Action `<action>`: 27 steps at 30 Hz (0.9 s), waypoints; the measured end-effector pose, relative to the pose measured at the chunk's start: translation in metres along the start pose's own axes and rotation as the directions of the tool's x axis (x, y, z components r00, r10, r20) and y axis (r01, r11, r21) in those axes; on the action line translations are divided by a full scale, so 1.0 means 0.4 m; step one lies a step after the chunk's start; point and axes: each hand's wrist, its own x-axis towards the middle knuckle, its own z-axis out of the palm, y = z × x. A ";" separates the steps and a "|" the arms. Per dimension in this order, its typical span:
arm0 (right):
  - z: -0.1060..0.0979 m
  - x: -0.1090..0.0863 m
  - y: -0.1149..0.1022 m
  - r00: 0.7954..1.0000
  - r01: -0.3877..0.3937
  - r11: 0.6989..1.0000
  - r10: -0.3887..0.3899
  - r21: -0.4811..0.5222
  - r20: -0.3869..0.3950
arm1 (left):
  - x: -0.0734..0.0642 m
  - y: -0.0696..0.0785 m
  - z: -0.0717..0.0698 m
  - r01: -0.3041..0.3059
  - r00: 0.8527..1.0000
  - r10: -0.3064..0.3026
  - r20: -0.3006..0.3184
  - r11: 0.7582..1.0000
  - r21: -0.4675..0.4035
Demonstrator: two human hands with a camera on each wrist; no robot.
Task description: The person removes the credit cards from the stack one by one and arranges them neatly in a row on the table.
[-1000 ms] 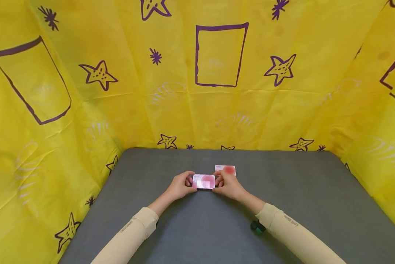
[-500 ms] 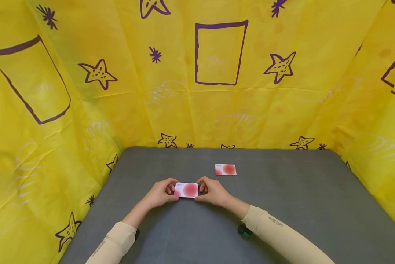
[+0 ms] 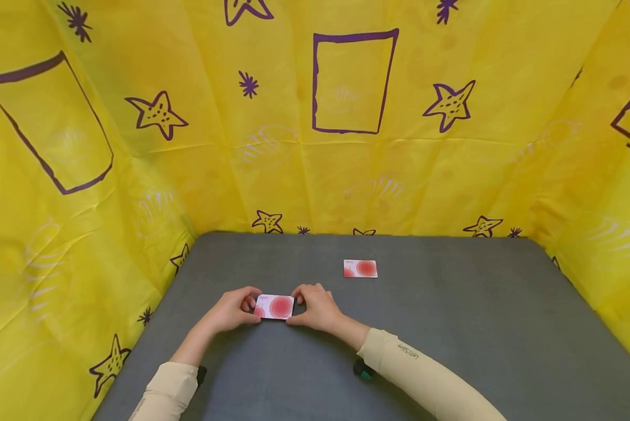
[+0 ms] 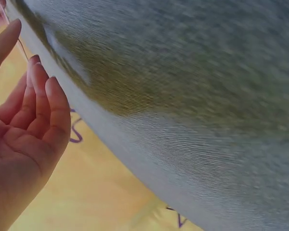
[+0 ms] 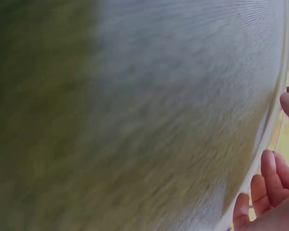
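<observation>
A white card with pink-red circles [image 3: 274, 307] is held between both hands, left of the table's middle in the head view. My left hand [image 3: 233, 309] pinches its left edge between thumb and fingers, while my right hand [image 3: 319, 309] pinches the right edge the same way. Behind and to the right, a second card of like pattern [image 3: 360, 269] lies flat on the grey table [image 3: 425, 327]. Each wrist view catches only part of the work: the left hand [image 4: 29, 130] at one side, the right hand [image 5: 274, 192] at the other, with the held card seen as a thin edge.
A yellow cloth [image 3: 220, 175] with purple stars and outlined shapes walls the table at the back and both sides. Beneath the right sleeve [image 3: 409, 365] a small black and green device [image 3: 364, 369] shows at the wrist.
Both hands have carried the card left and slightly nearer the person. The second card, partly covered by the right hand at first, is now in full view and has stayed in place.
</observation>
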 end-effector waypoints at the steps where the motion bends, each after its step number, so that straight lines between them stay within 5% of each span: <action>1: 0.004 0.003 -0.003 1.000 -0.007 1.000 0.007 -0.008 0.003 | -0.003 -0.006 -0.002 -0.006 1.000 0.006 0.002 1.000 -0.007; 12: 0.021 0.025 -0.019 0.997 -0.069 0.996 0.071 -0.059 0.037 | -0.001 -0.050 -0.007 0.077 0.997 -0.076 0.025 0.996 -0.036; 27: 0.014 0.023 -0.022 0.998 -0.038 0.996 0.042 -0.079 0.051 | -0.001 -0.053 0.006 0.169 0.985 -0.170 -0.012 0.984 -0.050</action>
